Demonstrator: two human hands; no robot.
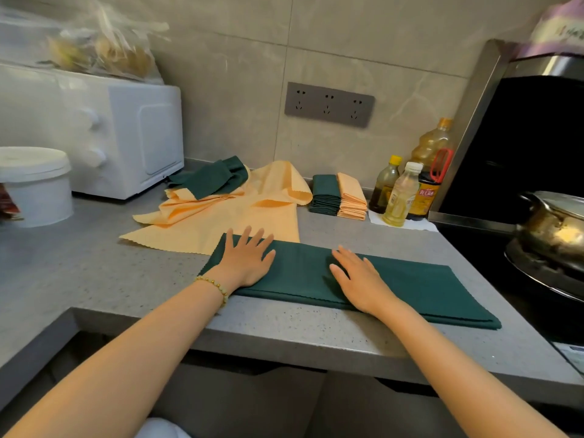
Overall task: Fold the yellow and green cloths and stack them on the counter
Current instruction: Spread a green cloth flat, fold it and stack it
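A dark green cloth [410, 289] lies folded into a long strip near the front edge of the grey counter [94, 273]. My left hand [246, 260] rests flat on its left end, fingers spread. My right hand [360, 279] lies flat on its middle, fingers apart. Behind the strip, loose yellow cloths [240, 213] are spread in a heap, with a crumpled green cloth [211, 180] on top at the back. Against the wall stand a stack of folded green cloths [325, 194] and, touching it on the right, a stack of folded yellow cloths [352, 197].
A white microwave [126, 134] and a white tub [38, 184] stand at the back left. Several oil and sauce bottles [407, 188] stand right of the stacks. A stove with a metal pot [553, 229] borders the counter on the right.
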